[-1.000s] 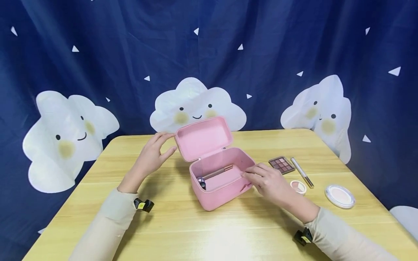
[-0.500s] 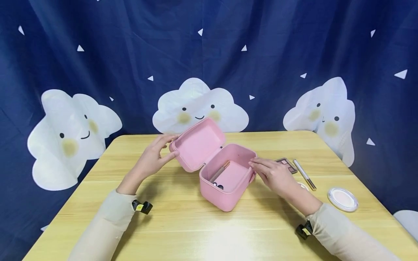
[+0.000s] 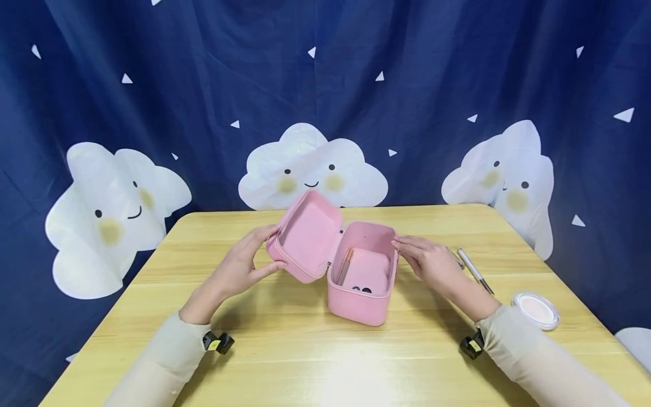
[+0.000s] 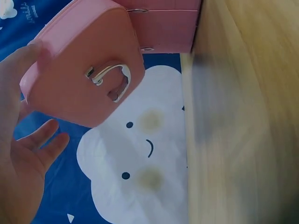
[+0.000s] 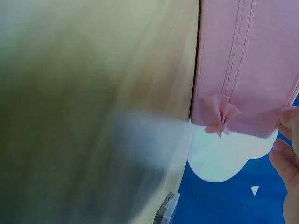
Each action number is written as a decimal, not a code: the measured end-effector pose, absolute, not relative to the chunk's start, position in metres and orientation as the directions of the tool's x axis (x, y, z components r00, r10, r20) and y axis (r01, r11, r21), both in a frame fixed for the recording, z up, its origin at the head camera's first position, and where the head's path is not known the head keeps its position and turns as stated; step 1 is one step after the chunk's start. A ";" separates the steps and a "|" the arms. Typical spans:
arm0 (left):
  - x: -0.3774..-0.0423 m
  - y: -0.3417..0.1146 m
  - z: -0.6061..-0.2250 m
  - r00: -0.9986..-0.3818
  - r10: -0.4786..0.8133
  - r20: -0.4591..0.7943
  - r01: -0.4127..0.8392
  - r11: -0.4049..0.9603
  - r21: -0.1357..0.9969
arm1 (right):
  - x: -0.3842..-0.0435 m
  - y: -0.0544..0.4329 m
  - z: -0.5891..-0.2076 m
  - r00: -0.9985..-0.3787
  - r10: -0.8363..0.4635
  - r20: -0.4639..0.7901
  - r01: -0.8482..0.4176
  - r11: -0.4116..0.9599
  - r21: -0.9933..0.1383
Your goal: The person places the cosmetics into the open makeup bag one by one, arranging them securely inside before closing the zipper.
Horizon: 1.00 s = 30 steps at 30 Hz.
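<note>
A pink makeup case (image 3: 358, 308) stands on the table with its lid (image 3: 311, 240) swung up and tilted to the left. My left hand (image 3: 236, 268) grips the lid's left edge, thumb in front and fingers behind. In the left wrist view the lid's outer face (image 4: 56, 88) shows a handle (image 4: 121, 77). At the case's right rim, my right hand (image 3: 432, 265) holds the wall with its fingertips; a pink bow (image 5: 221, 114) sits on that wall. Inside the case lie a slim brown-and-copper stick (image 3: 346, 265) and small dark rounded ends (image 3: 361, 290).
Right of the right hand lie a silver pen-like tube (image 3: 475, 271) and a round clear-rimmed compact (image 3: 536, 310). An eyeshadow palette is almost wholly behind that hand. A blue curtain (image 3: 203, 85) with clouds hangs behind the wooden table (image 3: 285, 362).
Both hands have turned the case, so its lid now leans left and its bowed wall faces right. The left thumb has come onto the lid. The small round compact is now hidden.
</note>
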<state>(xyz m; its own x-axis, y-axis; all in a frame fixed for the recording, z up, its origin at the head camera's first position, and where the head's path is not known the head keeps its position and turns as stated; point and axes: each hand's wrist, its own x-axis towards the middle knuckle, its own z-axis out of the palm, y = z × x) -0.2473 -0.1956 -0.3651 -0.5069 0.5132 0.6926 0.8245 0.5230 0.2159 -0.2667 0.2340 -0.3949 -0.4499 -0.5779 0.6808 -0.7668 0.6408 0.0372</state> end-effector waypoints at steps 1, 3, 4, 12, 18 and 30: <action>-0.247 -0.195 -0.365 -0.501 0.516 0.695 0.828 0.519 0.212 | -0.268 0.235 -0.395 -0.454 -0.583 0.674 -0.771 0.636 0.031; -0.245 -0.193 -0.365 -0.493 0.520 0.698 0.835 0.507 0.212 | -0.271 0.237 -0.394 -0.463 -0.592 0.660 -0.780 0.626 0.015; -0.245 -0.192 -0.365 -0.488 0.520 0.701 0.839 0.502 0.211 | -0.272 0.238 -0.394 -0.470 -0.596 0.651 -0.781 0.625 0.009; -0.240 -0.185 -0.361 -0.467 0.518 0.717 0.849 0.490 0.198 | -0.256 0.231 -0.395 -0.471 -0.637 0.610 -0.778 0.626 0.052; -0.237 -0.181 -0.357 -0.472 0.503 0.724 0.839 0.508 0.194 | -0.218 0.212 -0.389 -0.340 -0.693 0.636 -0.855 0.510 0.098; -0.233 -0.159 -0.347 -0.375 0.504 0.778 0.873 0.474 0.113 | -0.196 0.208 -0.387 -0.174 -0.697 0.695 -0.907 0.389 0.163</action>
<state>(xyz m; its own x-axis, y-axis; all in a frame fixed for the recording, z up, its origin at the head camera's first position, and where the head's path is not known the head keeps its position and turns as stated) -0.2329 -0.1595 -0.3466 -0.3748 0.5037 0.7783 0.8731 0.4742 0.1135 -0.1959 0.2084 -0.3871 -0.1737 -0.6975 0.6953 -0.9067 0.3887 0.1635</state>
